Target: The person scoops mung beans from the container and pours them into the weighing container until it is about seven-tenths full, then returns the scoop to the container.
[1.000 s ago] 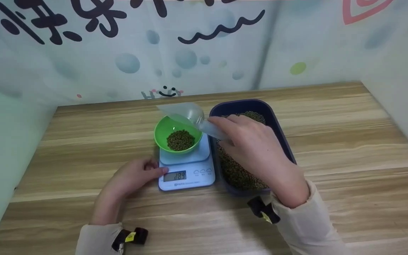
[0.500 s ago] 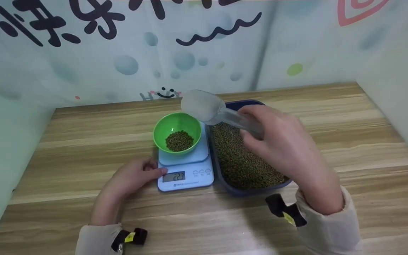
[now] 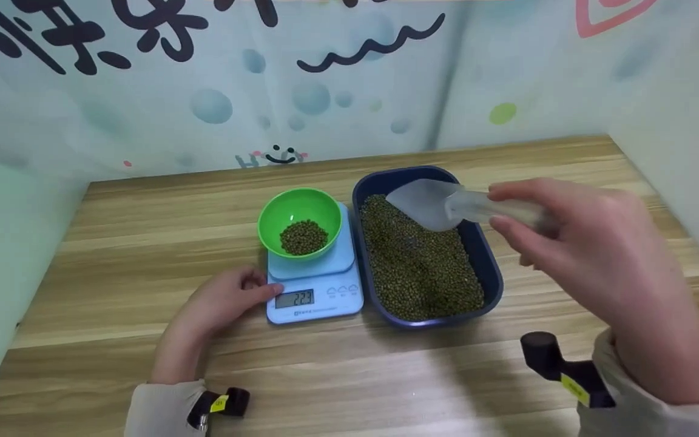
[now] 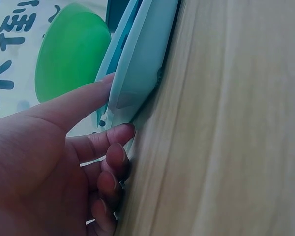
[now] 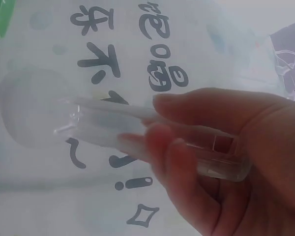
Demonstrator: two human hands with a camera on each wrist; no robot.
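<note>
My left hand (image 3: 222,300) holds the left edge of a pale blue kitchen scale (image 3: 337,306), thumb on top beside the display and index finger against its side in the left wrist view. A green bowl (image 3: 272,221) stands on the weighing plate, with a small heap of brown-green pellets (image 3: 304,238) inside. The display reads 223; any decimal point is too small to tell. My right hand (image 3: 604,249) grips a translucent plastic scoop (image 3: 425,203) by its handle. The scoop's head is over the back right of a dark blue bin (image 3: 495,288) of similar pellets.
The bin stands close to the scale's right side. A printed backdrop (image 3: 349,91) rises behind the wooden table (image 3: 143,243), and pale walls flank it. Black wrist cameras (image 3: 568,370) sit at both sleeves.
My right hand has moved right with the scoop, from above the bowl to over the bin. The display went from about 289 to 223. My left hand stays at the scale.
</note>
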